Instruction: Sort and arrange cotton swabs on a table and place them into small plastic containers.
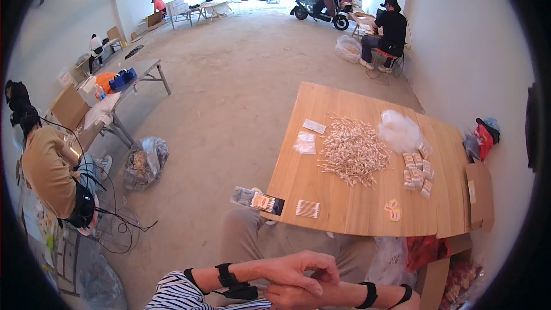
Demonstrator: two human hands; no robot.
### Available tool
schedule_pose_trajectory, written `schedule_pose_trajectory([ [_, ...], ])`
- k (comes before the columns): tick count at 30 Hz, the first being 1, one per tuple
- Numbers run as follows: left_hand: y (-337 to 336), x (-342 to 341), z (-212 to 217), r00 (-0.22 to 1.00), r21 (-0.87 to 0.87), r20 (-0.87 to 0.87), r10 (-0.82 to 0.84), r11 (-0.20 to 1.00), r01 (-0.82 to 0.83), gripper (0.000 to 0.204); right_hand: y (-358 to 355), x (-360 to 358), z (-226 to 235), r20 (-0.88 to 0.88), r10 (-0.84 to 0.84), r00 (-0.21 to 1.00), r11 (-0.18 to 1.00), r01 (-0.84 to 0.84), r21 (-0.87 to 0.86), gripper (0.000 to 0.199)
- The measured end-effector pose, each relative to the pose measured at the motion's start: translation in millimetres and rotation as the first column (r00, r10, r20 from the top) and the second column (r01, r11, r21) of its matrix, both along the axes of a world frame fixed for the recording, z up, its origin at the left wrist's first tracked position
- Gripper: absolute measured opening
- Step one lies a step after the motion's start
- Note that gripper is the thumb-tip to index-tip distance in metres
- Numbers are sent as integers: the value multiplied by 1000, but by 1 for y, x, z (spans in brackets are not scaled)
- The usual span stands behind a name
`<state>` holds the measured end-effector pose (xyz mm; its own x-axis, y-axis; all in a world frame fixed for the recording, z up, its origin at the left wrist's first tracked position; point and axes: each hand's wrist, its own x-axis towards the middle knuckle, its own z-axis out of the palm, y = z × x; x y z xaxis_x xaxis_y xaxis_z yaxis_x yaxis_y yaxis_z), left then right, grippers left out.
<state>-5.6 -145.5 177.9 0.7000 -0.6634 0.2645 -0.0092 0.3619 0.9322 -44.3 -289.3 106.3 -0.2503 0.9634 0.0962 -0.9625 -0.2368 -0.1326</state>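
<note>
My left hand (304, 267) lies across my right wrist below the table's near edge, fingers curled over it. My right hand (291, 298) is tucked under my left forearm, its fingers mostly hidden. Both hands are apart from the wooden table (350, 221). On it lies a large loose heap of cotton swabs (353, 152). Nearer me is a neat row of swabs (308, 209). A bagged swab pack (264, 202) sits at the left corner, by a dark pad. Small yellow-and-pink labels (393, 210) lie at the front right.
Several filled packs (418, 173) and clear plastic bags (397, 130) lie on the table's right side. A cardboard box (479, 195) stands beside it. A seated person (54, 166) works at left, near a bag (144, 163) on the floor. Another person (391, 31) sits beyond, near a scooter (321, 8).
</note>
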Motion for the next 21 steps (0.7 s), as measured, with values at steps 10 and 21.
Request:
schedule_pose_trajectory([
  [10, 0, 0, -8, 998, 75, 67, 8, 997, -13, 39, 3, 5, 10, -89, 16, 996, 999, -20, -33, 15],
  [21, 1, 1, -7, 997, 28, 62, 39, 999, -41, 43, 14, 3, 8, -184, 11, 983, 997, -25, -75, 15],
])
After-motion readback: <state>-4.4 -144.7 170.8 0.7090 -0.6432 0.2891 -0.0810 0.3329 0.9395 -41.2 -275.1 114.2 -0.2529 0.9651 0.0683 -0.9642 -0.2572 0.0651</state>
